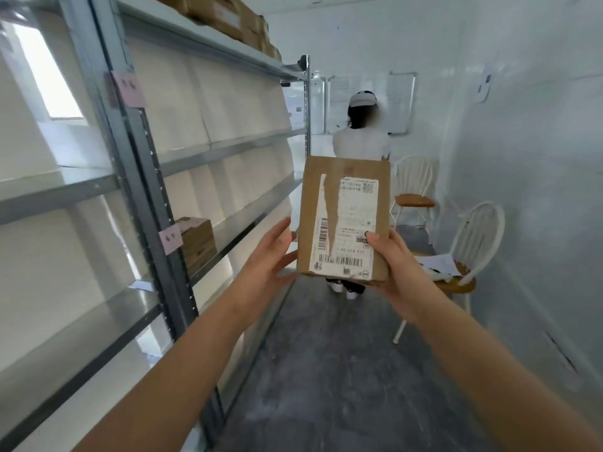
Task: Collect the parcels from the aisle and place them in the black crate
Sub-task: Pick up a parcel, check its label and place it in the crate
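Observation:
A brown cardboard parcel [346, 220] with a torn white shipping label is held upright in front of me, at chest height over the aisle floor. My right hand [396, 272] grips its lower right corner, thumb across the label. My left hand [269, 256] touches the parcel's left edge with straight, spread fingers. A second brown parcel [195, 243] stands on a lower shelf of the metal rack to my left. No black crate is in view.
A grey metal rack [143, 177] runs along the left; cardboard boxes [228, 14] sit on its top shelf. A person in white [360, 141] stands ahead in the narrow aisle. Two white chairs [470, 256] line the right wall, the nearer one holding papers.

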Motion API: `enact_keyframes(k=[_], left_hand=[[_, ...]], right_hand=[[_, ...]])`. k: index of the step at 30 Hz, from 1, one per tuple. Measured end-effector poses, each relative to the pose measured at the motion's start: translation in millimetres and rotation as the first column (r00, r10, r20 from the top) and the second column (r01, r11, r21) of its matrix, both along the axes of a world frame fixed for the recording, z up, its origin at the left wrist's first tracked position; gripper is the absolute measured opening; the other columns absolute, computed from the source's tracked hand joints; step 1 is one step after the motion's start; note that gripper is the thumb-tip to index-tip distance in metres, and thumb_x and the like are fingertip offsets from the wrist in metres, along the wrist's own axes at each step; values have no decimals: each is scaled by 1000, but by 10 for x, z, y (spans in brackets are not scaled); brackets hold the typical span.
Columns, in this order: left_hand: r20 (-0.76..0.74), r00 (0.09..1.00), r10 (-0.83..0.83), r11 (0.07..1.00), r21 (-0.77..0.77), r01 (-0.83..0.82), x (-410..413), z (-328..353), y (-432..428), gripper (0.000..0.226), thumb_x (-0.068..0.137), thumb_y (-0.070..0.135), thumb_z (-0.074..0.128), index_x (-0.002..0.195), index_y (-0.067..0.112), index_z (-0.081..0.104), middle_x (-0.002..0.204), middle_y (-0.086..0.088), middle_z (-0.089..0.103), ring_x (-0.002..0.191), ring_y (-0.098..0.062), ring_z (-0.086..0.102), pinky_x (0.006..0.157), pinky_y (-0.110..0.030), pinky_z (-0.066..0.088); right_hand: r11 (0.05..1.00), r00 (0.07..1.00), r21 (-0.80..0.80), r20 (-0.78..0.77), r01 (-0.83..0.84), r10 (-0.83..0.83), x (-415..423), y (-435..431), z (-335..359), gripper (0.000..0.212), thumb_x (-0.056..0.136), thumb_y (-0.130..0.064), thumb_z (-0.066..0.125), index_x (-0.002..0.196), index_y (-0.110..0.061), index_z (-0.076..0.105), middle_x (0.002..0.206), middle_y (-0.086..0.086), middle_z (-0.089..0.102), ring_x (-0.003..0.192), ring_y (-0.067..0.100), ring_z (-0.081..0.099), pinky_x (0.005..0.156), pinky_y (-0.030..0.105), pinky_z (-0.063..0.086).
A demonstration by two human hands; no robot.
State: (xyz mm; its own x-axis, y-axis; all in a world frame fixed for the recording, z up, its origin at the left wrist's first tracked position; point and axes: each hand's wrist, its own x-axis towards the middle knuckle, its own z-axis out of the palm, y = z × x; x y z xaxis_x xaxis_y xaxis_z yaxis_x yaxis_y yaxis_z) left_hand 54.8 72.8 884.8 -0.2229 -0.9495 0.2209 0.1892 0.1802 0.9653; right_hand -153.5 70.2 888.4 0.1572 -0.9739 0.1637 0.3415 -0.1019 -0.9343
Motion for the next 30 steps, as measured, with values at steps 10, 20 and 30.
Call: enact_keyframes(k=[10, 20, 30], left_hand=[[-67, 981, 184, 982, -35, -186, -112, -279, 592, 68, 83, 29, 62, 144, 33, 32, 123, -6, 64, 109, -26, 64, 86, -38, 55], [-9, 848, 530, 846, -71, -529, 788, -241, 1720, 65, 83, 29, 58, 143, 29, 33, 121, -10, 63, 107, -28, 64, 89, -44, 53], [44, 515, 856, 516, -5, -857, 2002, -198, 3681, 60, 82, 33, 60, 137, 33, 40, 110, -4, 68, 98, -24, 69, 75, -36, 57]], right_hand=[[975, 974, 6, 41, -224, 223, 182, 278, -265, 59, 77, -32, 62, 133, -30, 42, 123, -2, 65, 109, 19, 64, 80, 39, 57], [828, 826, 7, -55, -561, 560, 1241, 750, -288, 76, 74, -38, 65, 141, -35, 30, 126, -4, 63, 114, 20, 61, 97, 52, 47], [558, 556, 42, -50, -829, 830, 2930, 1945, -154, 72, 72, -40, 62, 138, -32, 33, 115, 1, 64, 113, 25, 59, 89, 46, 52]])
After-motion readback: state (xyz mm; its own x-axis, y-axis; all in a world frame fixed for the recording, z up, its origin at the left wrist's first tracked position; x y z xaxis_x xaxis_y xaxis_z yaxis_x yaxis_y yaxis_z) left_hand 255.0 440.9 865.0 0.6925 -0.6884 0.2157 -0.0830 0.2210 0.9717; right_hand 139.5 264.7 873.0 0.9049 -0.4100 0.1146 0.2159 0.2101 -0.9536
